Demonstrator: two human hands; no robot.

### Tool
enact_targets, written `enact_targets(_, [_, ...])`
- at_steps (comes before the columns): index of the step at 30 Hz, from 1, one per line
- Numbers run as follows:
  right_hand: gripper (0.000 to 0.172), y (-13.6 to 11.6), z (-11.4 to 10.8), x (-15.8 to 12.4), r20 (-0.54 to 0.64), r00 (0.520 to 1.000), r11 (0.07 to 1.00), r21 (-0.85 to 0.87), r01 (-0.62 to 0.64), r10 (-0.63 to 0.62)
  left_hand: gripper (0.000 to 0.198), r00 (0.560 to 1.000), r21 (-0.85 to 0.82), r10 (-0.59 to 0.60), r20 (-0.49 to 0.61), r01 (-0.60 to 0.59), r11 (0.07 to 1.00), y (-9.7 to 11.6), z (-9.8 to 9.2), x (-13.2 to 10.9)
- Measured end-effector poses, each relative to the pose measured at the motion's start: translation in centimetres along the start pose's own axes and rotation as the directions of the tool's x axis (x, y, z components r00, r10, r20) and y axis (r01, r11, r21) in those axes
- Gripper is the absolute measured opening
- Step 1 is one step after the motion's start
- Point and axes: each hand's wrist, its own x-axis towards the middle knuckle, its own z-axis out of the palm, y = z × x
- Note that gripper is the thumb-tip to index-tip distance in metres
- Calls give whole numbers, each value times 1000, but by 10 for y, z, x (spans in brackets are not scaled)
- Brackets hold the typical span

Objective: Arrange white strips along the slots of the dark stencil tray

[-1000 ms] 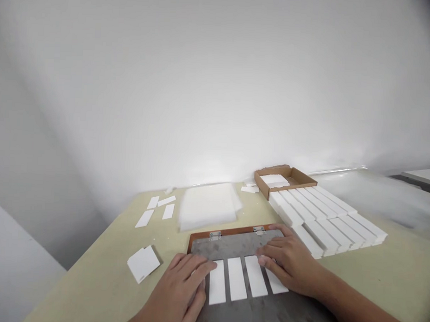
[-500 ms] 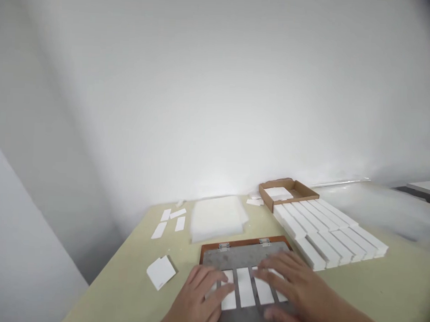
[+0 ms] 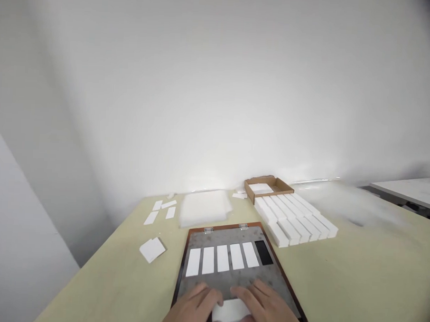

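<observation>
A grey metal plate [image 3: 227, 278] in a brown hinged frame lies on the table in front of me. Several white strips [image 3: 222, 257] fill its row of slots, and one dark slot [image 3: 263, 252] at the right end shows no strip. My left hand [image 3: 192, 312] and my right hand [image 3: 265, 311] rest at the plate's near edge, fingers curled down around a white piece [image 3: 231, 311] that lies between them. Whether the fingers grip the piece or only touch it, I cannot tell.
Rows of long white blocks [image 3: 294, 221] lie to the right, behind them a shallow cardboard tray [image 3: 268, 188] with white sheets. A white stack [image 3: 205, 208] sits beyond the plate. Loose white strips [image 3: 161, 210] and a small white card [image 3: 152, 249] lie at left. The table edge runs along the left.
Both hands drew back from the row of strips to the plate's near edge, onto a white piece. The strips and an unfilled dark slot are now uncovered. The camera pulled back.
</observation>
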Motion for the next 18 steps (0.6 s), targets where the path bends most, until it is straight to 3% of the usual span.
enact_targets(5, [32,0,-2,0,20,1000,1000,25,8,-9,35,999,-26,-40,25,40,999,7,0,3])
enact_targets(8, [32,-2,-24,10,57,998,999,32,-25,23,36,996,-59,-80,45,82,995,20,-19,11])
enact_targets(10, [30,-1,-53,30,107,991,995,59,-83,77,31,990,-87,-125,58,130,988,31,-44,23])
enact_targets(13, [23,11,-105,85,450,876,927,224,-301,175,24,973,-117,-202,111,214,970,38,-95,54])
enact_targets(14, [21,20,-120,107,532,827,902,247,-355,180,25,968,-127,-206,140,224,966,36,-114,68])
enact_targets(18, [14,73,-147,201,626,776,893,303,-334,77,34,956,-110,-185,229,215,970,5,-181,139])
